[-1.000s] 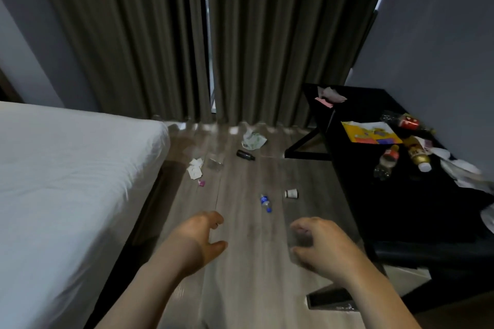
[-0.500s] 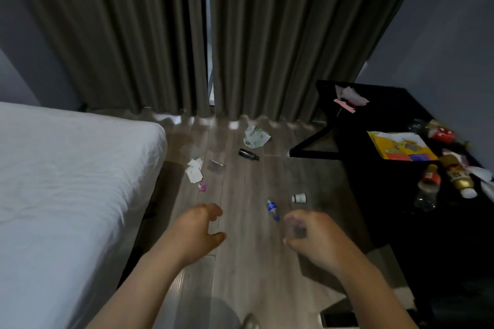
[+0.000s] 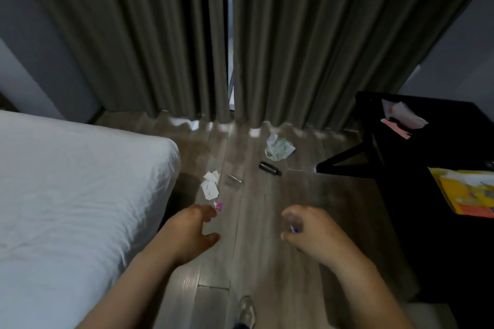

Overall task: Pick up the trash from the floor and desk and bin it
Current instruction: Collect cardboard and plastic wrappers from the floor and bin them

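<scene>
The left hand (image 3: 191, 235) and right hand (image 3: 314, 235) are held above the floor (image 3: 251, 222), fingers loosely curled, gripping nothing. Litter is scattered at 12 o'clock: white papers (image 3: 209, 187), pink wrapper (image 3: 218, 205), dark bottle (image 3: 269, 168). The blue bottle (image 3: 293, 230), half hidden behind the right hand, may be knocked rolling.

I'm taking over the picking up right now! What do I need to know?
Left hand and right hand: both loosely curled, holding nothing.
Floor: white bag, dark bottle, paper scraps, pink wrapper; a blue bottle peeks out past the right hand's fingers.
Desk: yellow packet, crumpled paper.
Done: nothing picked up yet.
Left: all of it. No bin in view.
</scene>
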Demonstrator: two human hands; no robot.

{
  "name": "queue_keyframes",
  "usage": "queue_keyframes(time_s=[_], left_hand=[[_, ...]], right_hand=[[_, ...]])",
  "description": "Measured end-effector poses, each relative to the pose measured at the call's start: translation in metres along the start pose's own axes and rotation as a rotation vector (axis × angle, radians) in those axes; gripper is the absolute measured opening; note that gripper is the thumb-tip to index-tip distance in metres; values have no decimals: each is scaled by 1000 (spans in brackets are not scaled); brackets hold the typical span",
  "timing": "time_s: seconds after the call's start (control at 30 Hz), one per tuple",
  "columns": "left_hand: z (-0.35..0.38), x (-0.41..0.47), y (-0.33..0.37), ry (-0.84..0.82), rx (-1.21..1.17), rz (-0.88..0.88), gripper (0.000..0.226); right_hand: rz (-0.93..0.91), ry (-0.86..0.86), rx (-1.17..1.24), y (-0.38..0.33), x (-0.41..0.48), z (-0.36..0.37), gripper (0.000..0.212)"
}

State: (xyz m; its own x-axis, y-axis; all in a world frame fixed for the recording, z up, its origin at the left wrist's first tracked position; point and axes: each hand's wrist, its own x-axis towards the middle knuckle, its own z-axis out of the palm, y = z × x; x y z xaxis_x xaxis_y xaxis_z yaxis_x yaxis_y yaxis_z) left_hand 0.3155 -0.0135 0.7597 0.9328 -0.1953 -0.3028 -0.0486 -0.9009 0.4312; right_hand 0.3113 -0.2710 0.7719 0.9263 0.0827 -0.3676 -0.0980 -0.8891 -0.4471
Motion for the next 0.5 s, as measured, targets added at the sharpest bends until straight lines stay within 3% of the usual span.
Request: queue_keyframes(time_s=[0.5], left_hand=[[-57, 181, -57, -79, -20, -76, 44]], right_hand=[[4, -110, -20, -37, 199, -33, 45]])
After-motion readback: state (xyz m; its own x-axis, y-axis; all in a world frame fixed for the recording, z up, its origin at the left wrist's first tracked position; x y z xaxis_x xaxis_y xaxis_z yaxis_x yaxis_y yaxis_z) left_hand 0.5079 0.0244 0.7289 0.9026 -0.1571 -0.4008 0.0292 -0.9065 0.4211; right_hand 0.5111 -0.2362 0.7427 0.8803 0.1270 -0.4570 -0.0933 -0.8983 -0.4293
